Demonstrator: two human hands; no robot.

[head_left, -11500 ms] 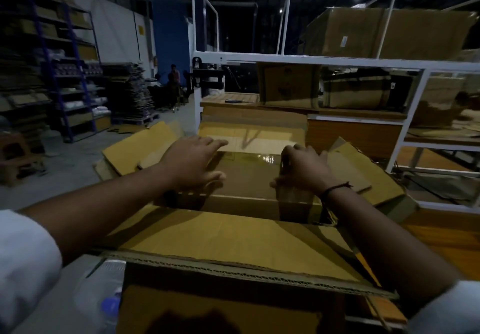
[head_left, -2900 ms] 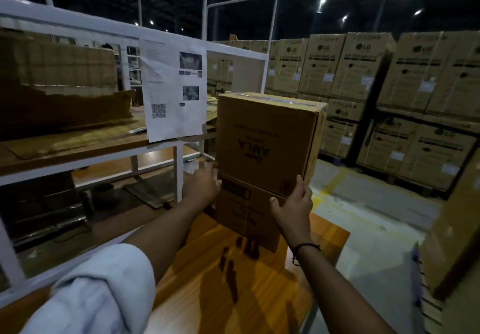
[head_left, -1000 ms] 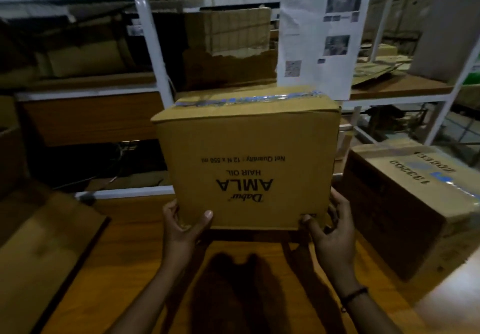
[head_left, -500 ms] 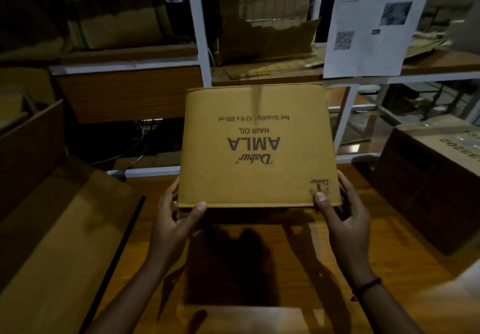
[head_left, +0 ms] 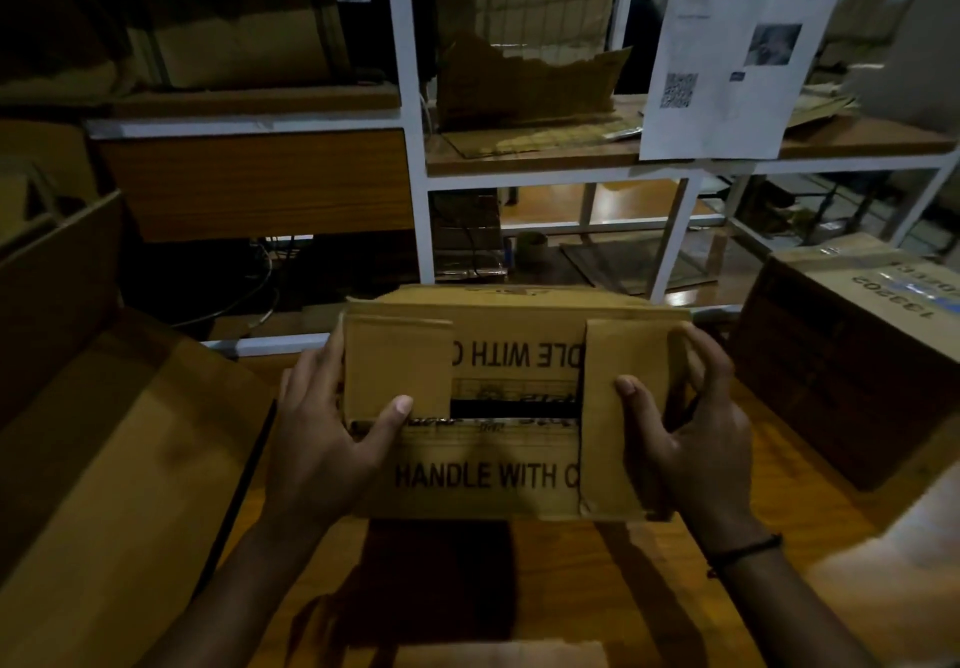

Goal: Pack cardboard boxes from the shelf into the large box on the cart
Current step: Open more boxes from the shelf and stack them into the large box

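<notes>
I hold a brown cardboard box (head_left: 488,475) above the wooden surface (head_left: 571,589), tipped so its flapped face with "HANDLE WITH C..." print faces me. A dark gap shows between the flaps. My left hand (head_left: 322,439) grips the box's left side, thumb pressed on the left flap. My right hand (head_left: 691,439) grips the right side, thumb on the right flap. The large box's open flap (head_left: 104,485) lies at the left. A second sealed cardboard box (head_left: 852,355) stands at the right.
A white metal shelf frame (head_left: 415,174) stands right behind the held box, with torn cardboard (head_left: 524,80) on its wooden shelf and a printed paper sheet (head_left: 727,49) hanging at the upper right. Cables and a tape roll (head_left: 530,246) lie low behind.
The box has tipped over and dropped lower: its "AMLA" side faced me before, the flapped face does now. My thumbs have moved onto the flaps.
</notes>
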